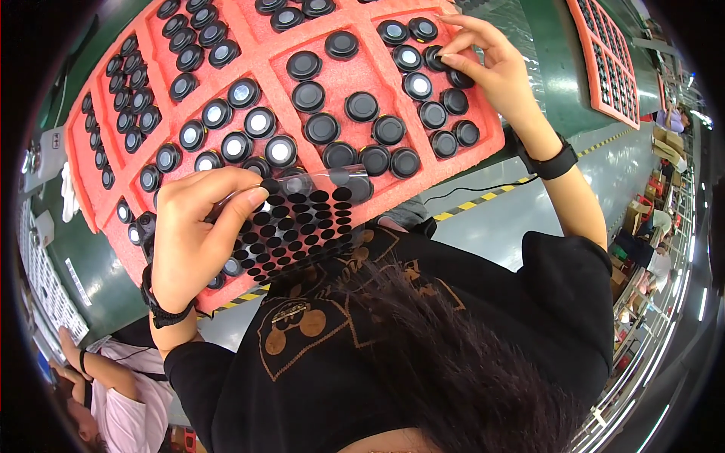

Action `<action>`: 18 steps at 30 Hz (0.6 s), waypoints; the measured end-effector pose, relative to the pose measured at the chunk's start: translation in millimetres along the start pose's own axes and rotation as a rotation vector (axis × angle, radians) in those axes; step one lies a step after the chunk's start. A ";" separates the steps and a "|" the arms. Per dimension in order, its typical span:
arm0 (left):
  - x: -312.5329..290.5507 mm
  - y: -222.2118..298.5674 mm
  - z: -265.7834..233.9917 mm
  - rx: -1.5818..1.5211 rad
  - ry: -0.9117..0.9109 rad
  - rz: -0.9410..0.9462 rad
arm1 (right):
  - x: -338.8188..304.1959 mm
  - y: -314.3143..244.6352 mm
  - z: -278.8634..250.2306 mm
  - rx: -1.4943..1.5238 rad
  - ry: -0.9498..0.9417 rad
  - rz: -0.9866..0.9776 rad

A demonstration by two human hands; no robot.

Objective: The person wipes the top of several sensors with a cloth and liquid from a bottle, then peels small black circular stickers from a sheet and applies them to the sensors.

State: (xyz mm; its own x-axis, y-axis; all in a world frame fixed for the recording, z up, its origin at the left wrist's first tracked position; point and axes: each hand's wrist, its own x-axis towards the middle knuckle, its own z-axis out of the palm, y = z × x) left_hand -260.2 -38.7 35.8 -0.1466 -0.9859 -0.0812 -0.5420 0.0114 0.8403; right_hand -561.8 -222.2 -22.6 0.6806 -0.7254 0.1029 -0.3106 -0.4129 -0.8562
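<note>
My left hand (200, 230) grips a clear flexible sheet (302, 219) covered with several small black round stickers, held just above the near edge of a red foam tray (362, 79). The tray holds several black round caps (361, 106), some with shiny centres (259, 121), set in shallow compartments. My right hand (487, 64) reaches over the tray's right compartment, with thumb and fingertips pinched at a black cap (436, 57). Whether a sticker sits under the fingertips cannot be told. Both wrists wear black bands.
The tray lies on a green table (563, 68). A second red tray (615, 57) of small black parts sits at the far right. A black cable (483, 187) runs below the tray. Another person in a pink top (124, 400) sits at the lower left.
</note>
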 end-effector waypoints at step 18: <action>-1.4 -0.8 0.5 -0.016 0.000 -0.013 | 27.8 -0.1 -7.7 0.282 0.110 0.173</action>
State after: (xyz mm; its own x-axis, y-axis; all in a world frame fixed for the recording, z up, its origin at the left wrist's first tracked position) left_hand -260.0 -37.3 35.0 -0.1397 -0.9859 -0.0920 -0.5309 -0.0039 0.8474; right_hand -548.0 -246.5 -15.8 0.5532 -0.8329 -0.0150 -0.2093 -0.1215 -0.9703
